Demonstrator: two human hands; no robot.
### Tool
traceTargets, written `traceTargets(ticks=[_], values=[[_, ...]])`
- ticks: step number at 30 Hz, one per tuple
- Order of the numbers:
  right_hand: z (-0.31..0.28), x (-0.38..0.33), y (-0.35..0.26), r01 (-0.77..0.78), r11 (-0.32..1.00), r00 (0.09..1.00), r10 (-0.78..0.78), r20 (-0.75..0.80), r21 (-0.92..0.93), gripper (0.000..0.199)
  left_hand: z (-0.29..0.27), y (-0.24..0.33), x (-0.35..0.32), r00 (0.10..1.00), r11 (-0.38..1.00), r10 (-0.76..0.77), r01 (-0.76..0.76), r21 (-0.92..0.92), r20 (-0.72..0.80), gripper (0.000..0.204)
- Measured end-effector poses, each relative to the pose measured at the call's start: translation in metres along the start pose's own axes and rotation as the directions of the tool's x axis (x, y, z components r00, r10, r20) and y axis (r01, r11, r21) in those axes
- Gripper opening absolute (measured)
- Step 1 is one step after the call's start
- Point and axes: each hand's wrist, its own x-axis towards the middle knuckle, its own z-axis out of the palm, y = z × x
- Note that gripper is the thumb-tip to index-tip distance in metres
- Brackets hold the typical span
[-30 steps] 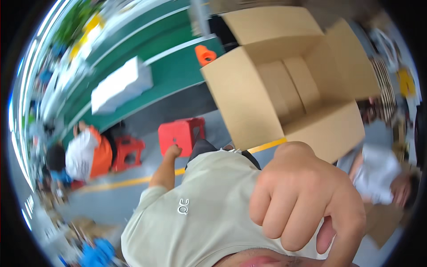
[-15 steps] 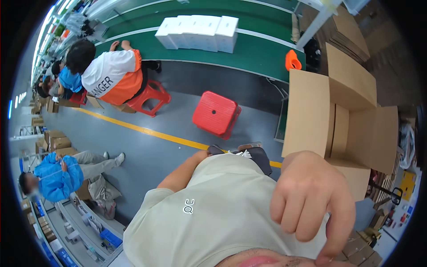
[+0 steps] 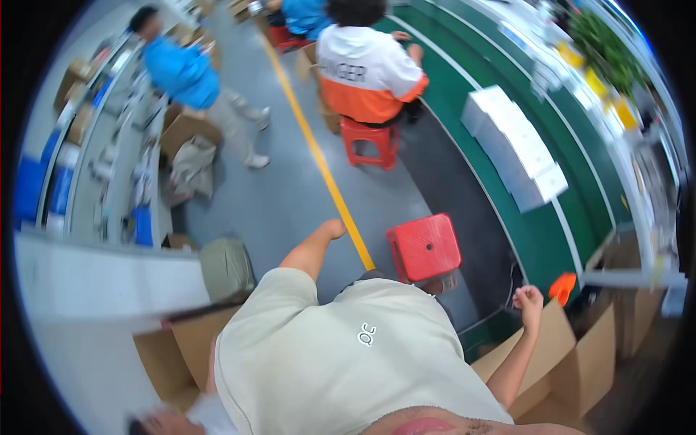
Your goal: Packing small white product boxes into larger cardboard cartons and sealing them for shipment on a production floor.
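Observation:
My left hand [image 3: 335, 229] hangs at the end of the left arm above the grey floor, close to the yellow line. It is small and blurred, so its fingers do not show clearly. On the other side, my right hand [image 3: 528, 296] is raised with curled fingers, and I see nothing in them. It is in front of an open cardboard box [image 3: 533, 351], whose flaps stand up beside my right forearm. An orange plastic object [image 3: 562, 288] is close to that hand. Between the two hands, a red plastic stool [image 3: 428, 246] stands on the floor.
A green conveyor bench [image 3: 471, 156] carries a row of white boxes [image 3: 515, 148]. A co-worker in white and orange [image 3: 366, 80] sits there on a red stool. Another person in blue [image 3: 181, 69] stands by the shelving at left. Another open carton [image 3: 170, 359] is at lower left.
The view has swung left, so the bench and stool now appear further right. My right hand has dropped from near the camera to beside the carton. My left arm reaches out further.

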Motion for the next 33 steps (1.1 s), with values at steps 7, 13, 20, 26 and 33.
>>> traceTargets(ticks=[7, 13, 20, 26, 33], values=[[-0.009, 0.138, -0.008, 0.074, 0.995, 0.958, -0.051, 0.281, -0.073, 0.011, 0.031, 0.113, -0.077, 0.994, 0.979, -0.085, 0.096, -0.178, 0.064, 0.039], [0.024, 0.184, -0.006, 0.242, 0.930, 0.796, -0.026, 0.604, -0.278, 0.023, 0.066, 0.206, -0.092, 0.996, 0.992, -0.074, 0.078, -0.095, 0.045, 0.043], [0.044, 0.187, -0.017, 0.419, 0.867, 0.688, -0.110, 0.717, -0.269, 0.026, 0.026, 0.253, -0.091, 0.994, 0.963, -0.054, 0.076, -0.259, 0.092, 0.047], [0.021, 0.198, -0.027, 0.334, 0.896, 0.764, -0.076, 0.640, -0.292, 0.027, 0.049, 0.248, -0.038, 0.994, 0.955, -0.080, 0.096, -0.281, 0.071, 0.046], [-0.063, 0.221, -0.012, -0.074, 0.985, 0.941, 0.122, 0.315, -0.159, 0.029, -0.126, 0.338, 0.101, 0.929, 0.881, 0.329, -0.367, -0.299, -0.169, 0.037]])
